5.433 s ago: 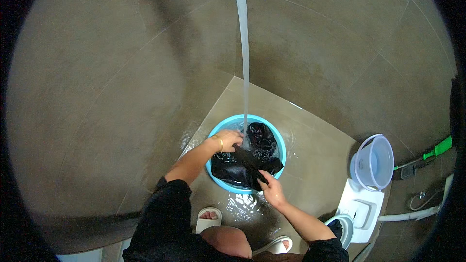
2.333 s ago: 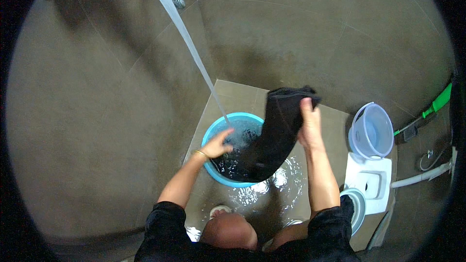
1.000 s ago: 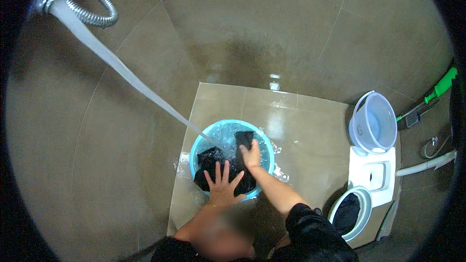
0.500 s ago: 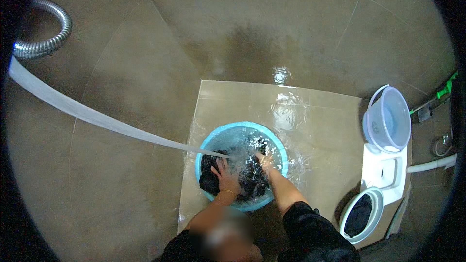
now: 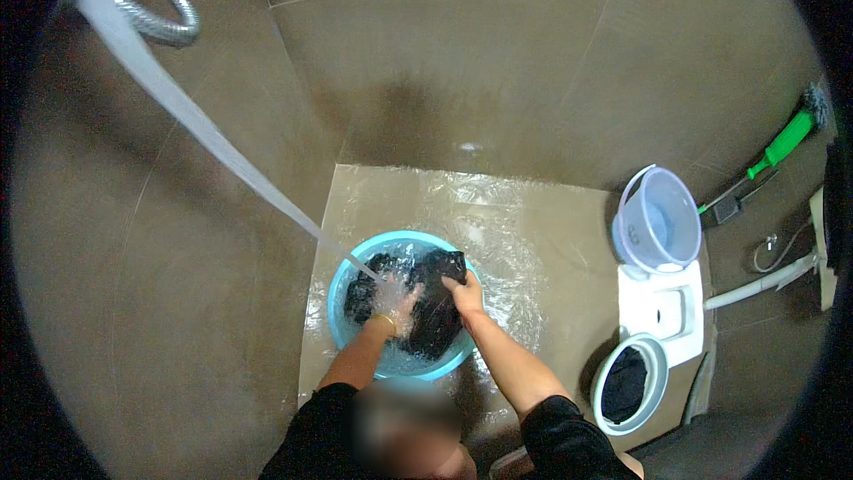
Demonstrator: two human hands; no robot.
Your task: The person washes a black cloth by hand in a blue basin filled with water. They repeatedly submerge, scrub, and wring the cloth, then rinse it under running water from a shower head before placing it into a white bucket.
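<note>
A light-blue round basin (image 5: 336,307) filled with water stands on the wet floor in front of me, with soaked black cloth (image 5: 435,316) in it. My right hand (image 5: 467,295) grips an edge of this cloth at the basin's right side, thumb on top. Fingers spread, my left hand (image 5: 400,309) lies in the water against the cloth, under the stream of water (image 5: 222,147) that pours in from the upper left. Splashing partly hides the left fingertips.
A white squat toilet (image 5: 638,302) is at the right, with a pale-purple bucket (image 5: 662,218) behind it. Nearer me sits a pale basin (image 5: 656,391) holding black cloth. A green-handled brush (image 5: 786,142) is at the right wall; a metal shower hose (image 5: 178,31) hangs upper left.
My right hand has come up out of the water and now grips a raised part of the black cloth. My left hand remains in the basin, now under the stream. The view has shifted.
</note>
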